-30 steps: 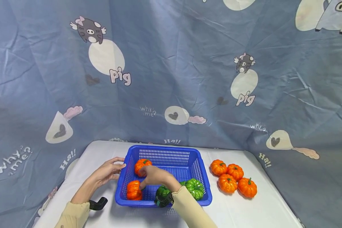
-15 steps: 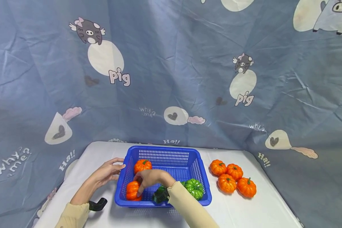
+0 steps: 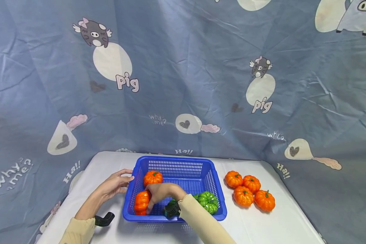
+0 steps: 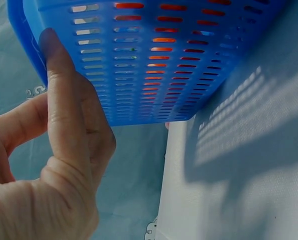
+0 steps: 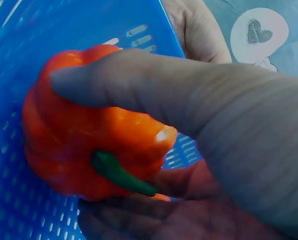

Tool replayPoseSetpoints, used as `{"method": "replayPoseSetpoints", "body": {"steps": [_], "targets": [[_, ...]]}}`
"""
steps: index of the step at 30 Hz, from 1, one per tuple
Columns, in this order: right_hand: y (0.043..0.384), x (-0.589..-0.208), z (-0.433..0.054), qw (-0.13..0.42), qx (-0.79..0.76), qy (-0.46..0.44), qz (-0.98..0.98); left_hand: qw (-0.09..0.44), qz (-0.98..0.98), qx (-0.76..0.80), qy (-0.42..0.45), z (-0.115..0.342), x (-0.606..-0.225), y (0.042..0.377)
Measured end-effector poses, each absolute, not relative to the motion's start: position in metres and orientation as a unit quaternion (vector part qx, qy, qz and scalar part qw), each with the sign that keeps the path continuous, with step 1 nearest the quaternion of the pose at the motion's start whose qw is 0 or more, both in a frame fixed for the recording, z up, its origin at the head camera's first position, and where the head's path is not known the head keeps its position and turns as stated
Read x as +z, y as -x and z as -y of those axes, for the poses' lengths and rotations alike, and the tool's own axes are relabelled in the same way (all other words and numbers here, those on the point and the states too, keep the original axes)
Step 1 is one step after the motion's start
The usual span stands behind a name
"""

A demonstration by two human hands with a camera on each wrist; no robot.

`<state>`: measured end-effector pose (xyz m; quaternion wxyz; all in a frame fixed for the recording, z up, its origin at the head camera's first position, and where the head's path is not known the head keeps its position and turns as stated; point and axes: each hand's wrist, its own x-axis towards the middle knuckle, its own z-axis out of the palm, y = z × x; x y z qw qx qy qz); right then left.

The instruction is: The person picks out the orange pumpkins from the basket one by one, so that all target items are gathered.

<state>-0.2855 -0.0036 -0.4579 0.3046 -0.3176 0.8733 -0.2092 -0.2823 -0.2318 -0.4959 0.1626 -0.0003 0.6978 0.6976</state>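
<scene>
Inside the blue basket (image 3: 177, 218), my right hand (image 3: 163, 192) grips a shiny orange pumpkin (image 3: 141, 202) at the near left corner. In the right wrist view, the thumb (image 5: 124, 82) lies across its ribbed side and the fingers (image 5: 134, 217) are under the other side, by the green stem (image 5: 119, 172). My left hand (image 3: 114, 184) touches the basket's left side from outside; one fingertip meets the slotted wall (image 4: 139, 65) below the rim in the left wrist view. Behind the gripped one sits a second orange pumpkin (image 3: 153, 178).
Green pumpkins (image 3: 208, 202) sit in the basket's near right corner, partly hidden by the right wrist and its black strap device (image 3: 171, 209). Several orange pumpkins (image 3: 243, 196) stand grouped on the white table (image 3: 225, 230) right of the basket. A patterned blue cloth (image 3: 183, 84) hangs behind.
My right hand has come down and toward me from between the two orange pumpkins and closed around the nearer one, which has shifted slightly left. The left hand stays at the basket's side.
</scene>
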Motion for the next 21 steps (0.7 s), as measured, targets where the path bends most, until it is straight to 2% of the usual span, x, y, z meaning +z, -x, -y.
{"method": "replayPoseSetpoints", "body": {"steps": [7, 14, 21], "targets": [[0.288, -0.462, 0.000, 0.306, -0.268, 0.289, -0.867, 0.165, -0.693, 0.702, 0.002, 0.232, -0.496, 0.283], [0.290, -0.468, 0.001, 0.337, -0.304, 0.285, -0.844, 0.162, -0.702, 0.693, 0.011, 0.232, -0.495, 0.281], [0.289, -0.467, 0.000, 0.326, -0.288, 0.270, -0.859, 0.162, -0.706, 0.690, 0.016, 0.230, -0.496, 0.282]]}}
